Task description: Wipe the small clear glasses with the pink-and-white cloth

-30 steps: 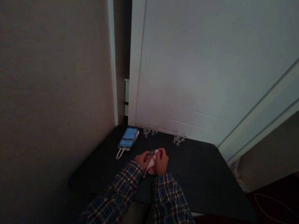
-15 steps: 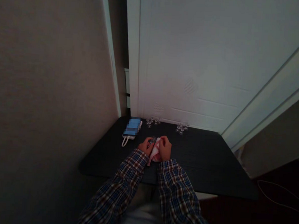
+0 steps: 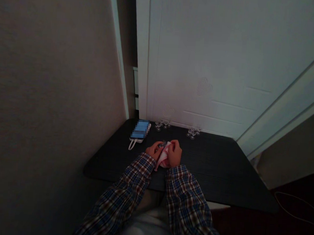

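Observation:
My left hand (image 3: 154,150) is closed around a small clear piece (image 3: 161,144) that looks like transparent plastic. Touching it on the right is a pink and white cloth (image 3: 164,159), which hangs down toward the dark tabletop. My right hand (image 3: 175,153) grips this cloth with bent fingers near its upper end. Both hands are close together over the middle of the table. The fingertips and the exact shape of the clear piece are partly hidden.
On the dark table (image 3: 212,170), a phone-like device (image 3: 140,130) with a white loop lies at the back left. Two clusters of clear small pieces (image 3: 163,124), (image 3: 193,132) sit along the back edge by the white panel (image 3: 216,57). A wall (image 3: 56,72) rises at the left.
The view has shifted slightly, so the table and its objects appear a little displaced. Both hands keep nearly the same pose, with the cloth and the clear piece still between them.

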`<state>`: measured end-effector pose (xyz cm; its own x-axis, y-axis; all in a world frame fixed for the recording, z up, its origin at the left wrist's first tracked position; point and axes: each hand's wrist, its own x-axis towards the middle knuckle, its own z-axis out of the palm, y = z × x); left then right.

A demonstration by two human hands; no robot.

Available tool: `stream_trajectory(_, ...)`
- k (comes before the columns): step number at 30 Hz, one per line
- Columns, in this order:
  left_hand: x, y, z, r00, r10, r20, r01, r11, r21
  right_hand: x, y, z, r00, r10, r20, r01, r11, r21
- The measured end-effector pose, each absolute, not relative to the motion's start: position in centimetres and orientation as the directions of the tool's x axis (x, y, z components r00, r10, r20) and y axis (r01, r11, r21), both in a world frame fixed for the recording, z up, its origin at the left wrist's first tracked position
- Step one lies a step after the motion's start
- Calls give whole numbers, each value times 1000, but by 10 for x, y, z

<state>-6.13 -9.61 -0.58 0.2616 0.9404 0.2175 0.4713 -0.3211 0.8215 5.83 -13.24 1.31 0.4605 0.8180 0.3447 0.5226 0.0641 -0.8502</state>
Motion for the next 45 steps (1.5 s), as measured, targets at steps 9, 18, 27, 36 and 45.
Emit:
stream_trajectory(9,-64,-97,-7,266,953,148,403,-249,881,56,-131,10,418,832,364,546,90,-833)
stream_trajectory(18,-62,-95,-9,252,948,195,488,-298,820,60,-131,9,446,830,335,580,17,-814)
stream_trajectory(27,-63,-97,-6,245,959,144,502,-253,827,63,-127,5,468,836,286,544,-17,-839)
stream_trajectory(36,-64,-102,1,264,953,152,545,-277,792,67,-125,0,474,850,232,462,-15,-887)
stream_trajectory(45,-61,-101,2,281,945,165,547,-299,782,66,-128,5,476,839,263,464,15,-886)
